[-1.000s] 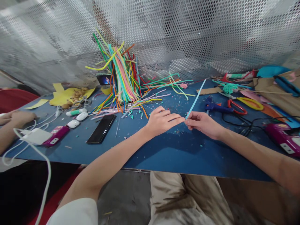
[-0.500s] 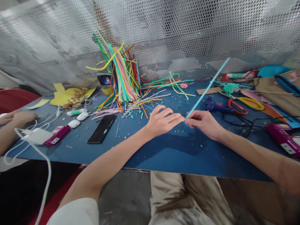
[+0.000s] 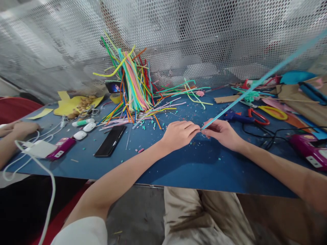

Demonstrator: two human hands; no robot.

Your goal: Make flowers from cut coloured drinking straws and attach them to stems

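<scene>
- From the head view, I'm seeing the right hand [image 3: 224,135] pinching a blue pipe cleaner [image 3: 255,85] near its low end, its long free part slanting up over the worktop [image 3: 178,173].
- The left hand [image 3: 180,135] is meeting that end, fingers nearly together; whether it is gripping, I can't tell.
- They seem to be working the tip, which is calling for a steady, light pinch.
</scene>
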